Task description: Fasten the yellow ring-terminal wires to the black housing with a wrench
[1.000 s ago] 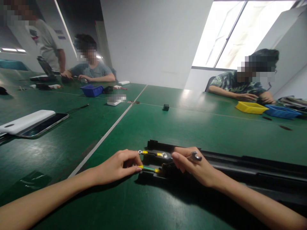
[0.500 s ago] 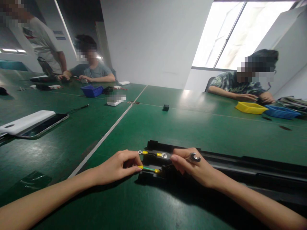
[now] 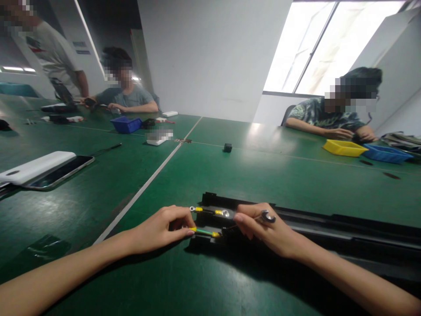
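My left hand (image 3: pixel 169 228) pinches the near end of a short green wire (image 3: pixel 204 231) with yellow sleeves. The wire's other end meets the end of a long black metal housing (image 3: pixel 315 227) on the table. Behind it, a second short wire (image 3: pixel 208 211), black with yellow-sleeved ring terminals, lies along the housing; its left ring sticks out past the edge. In my right hand (image 3: pixel 259 226) is a wrench (image 3: pixel 268 216), its open silver jaw showing above the fingers. The wrench's other end is hidden around the black wire's right terminal.
The green table (image 3: pixel 158 281) bears a white power bank (image 3: pixel 42 166) and a phone (image 3: pixel 62 173) at left. A small black block (image 3: pixel 227 148) stands mid-table. Blue (image 3: pixel 126 124) and yellow (image 3: pixel 344 148) bins sit farther back. Co-workers (image 3: pixel 128 96) are across the table.
My hands, the wires and the wrench keep almost the same place. At the far left, a standing person leans slightly left and a seated person's hand has shifted.
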`<state>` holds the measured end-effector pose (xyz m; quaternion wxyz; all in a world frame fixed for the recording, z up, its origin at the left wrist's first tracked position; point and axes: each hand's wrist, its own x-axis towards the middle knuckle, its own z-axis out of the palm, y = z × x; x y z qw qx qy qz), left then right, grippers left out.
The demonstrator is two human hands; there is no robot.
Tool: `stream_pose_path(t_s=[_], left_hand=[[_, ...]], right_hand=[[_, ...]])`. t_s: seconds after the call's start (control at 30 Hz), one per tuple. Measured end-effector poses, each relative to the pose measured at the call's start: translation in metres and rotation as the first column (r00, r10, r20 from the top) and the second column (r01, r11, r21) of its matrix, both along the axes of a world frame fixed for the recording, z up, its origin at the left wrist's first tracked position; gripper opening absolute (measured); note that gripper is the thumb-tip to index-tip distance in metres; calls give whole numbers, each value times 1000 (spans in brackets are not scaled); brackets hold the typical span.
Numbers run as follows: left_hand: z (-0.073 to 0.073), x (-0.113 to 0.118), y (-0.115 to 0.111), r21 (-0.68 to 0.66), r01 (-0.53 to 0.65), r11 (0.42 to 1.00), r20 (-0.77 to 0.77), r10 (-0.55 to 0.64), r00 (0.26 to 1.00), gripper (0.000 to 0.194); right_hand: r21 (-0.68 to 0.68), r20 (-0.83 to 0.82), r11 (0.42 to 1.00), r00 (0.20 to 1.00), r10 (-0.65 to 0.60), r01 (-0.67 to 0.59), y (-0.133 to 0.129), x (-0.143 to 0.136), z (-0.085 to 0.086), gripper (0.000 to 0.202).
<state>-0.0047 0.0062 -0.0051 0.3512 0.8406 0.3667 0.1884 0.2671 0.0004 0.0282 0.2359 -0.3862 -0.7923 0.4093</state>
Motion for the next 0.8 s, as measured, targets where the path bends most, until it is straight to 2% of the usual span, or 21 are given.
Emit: stream_pose_path(t_s=[0.6,0.8], left_hand=[[1,0,0,8,-9,1000,-12,9,1000,10],[1,0,-1,7,-7,1000,1,7,1000,10]], right_hand=[[28,-28,999,999,31,-30,-1,1,2,53],[66,-78,997,997,-27,32,-1,1,1,54]])
